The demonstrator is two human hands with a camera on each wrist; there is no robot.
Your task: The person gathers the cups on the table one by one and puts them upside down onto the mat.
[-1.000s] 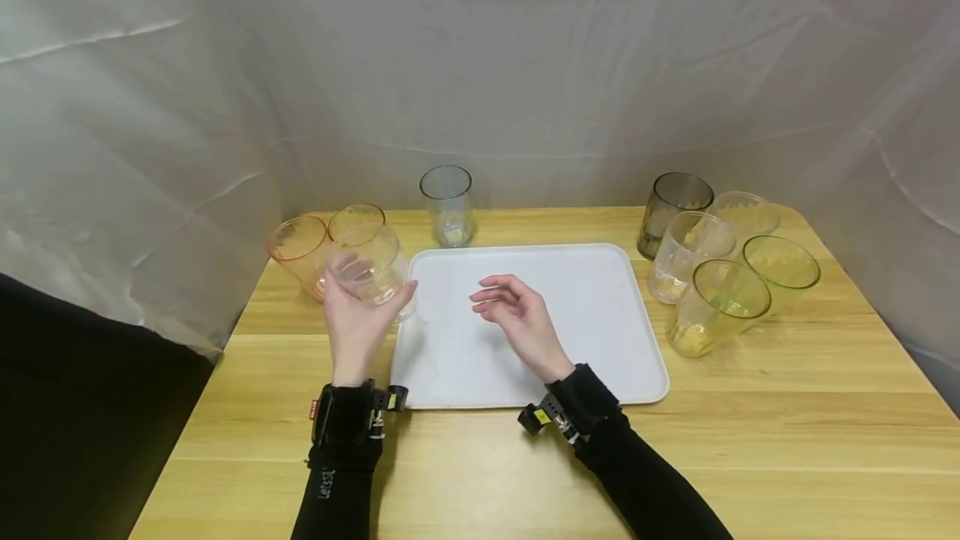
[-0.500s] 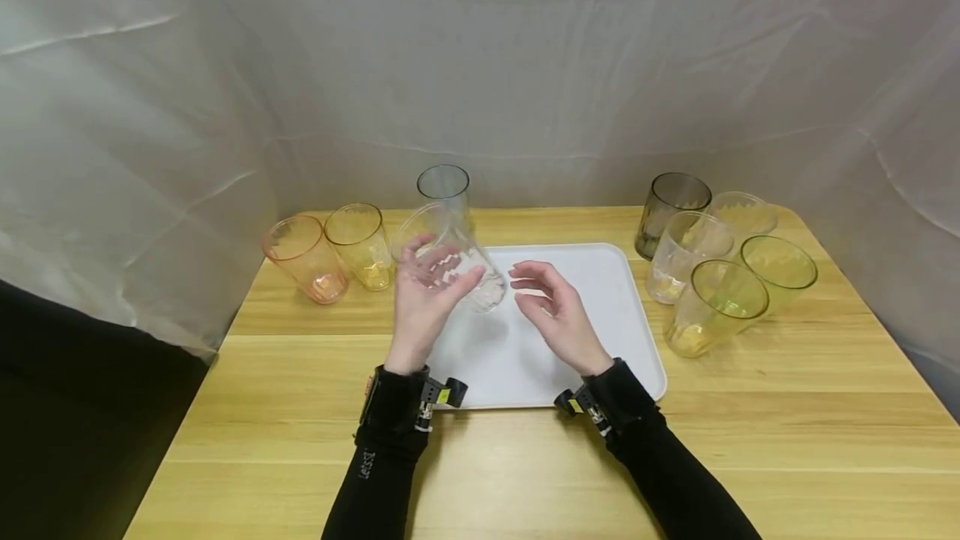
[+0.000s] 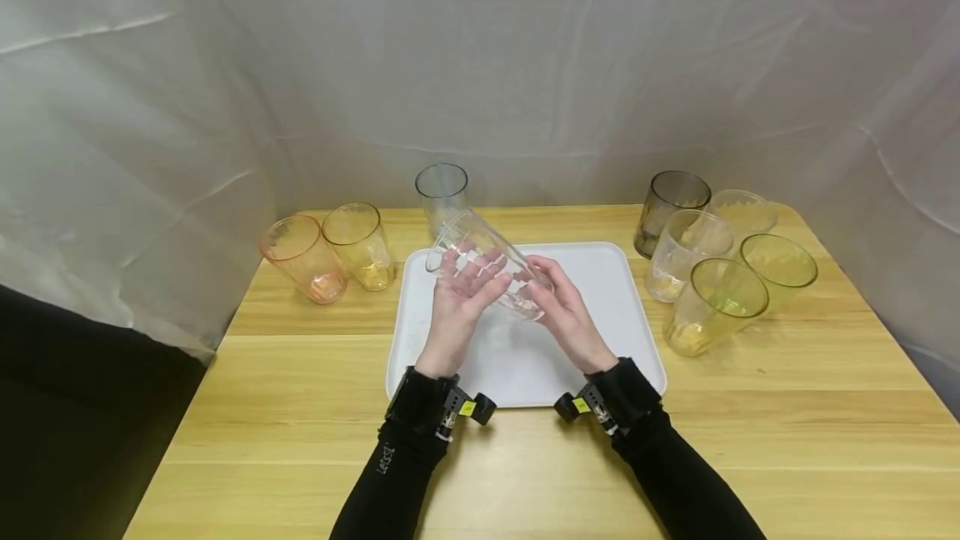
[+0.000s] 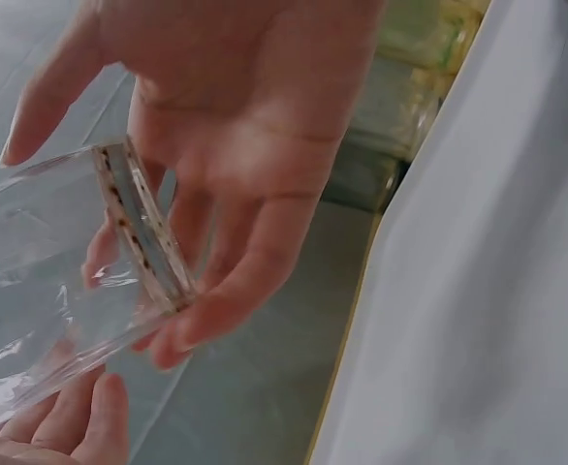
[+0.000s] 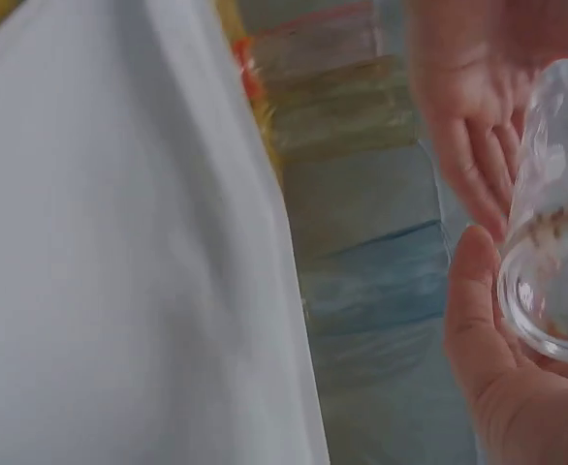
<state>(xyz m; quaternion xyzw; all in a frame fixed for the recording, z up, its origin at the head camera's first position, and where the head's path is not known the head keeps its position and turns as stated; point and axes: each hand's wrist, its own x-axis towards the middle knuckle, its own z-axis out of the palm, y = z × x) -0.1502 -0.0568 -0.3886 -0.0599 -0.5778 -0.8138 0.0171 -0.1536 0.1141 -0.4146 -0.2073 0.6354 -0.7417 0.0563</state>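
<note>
Fingers of both hands curl round the clear glass (image 3: 487, 261), held tilted above the white tray (image 3: 622, 340): left hand (image 3: 461, 294) near the rim, right hand (image 3: 566, 315) at the base. Nothing stands on the tray (ten other glasses wait beside it).

I see a wooden table (image 3: 525, 457) carrying a white tray (image 3: 622, 323), with cups (image 3: 716, 307) standing either side.

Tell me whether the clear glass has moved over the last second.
Yes. The clear glass has moved right, from beside the orange glass to above the white tray, now tilted and held by both hands.
</note>
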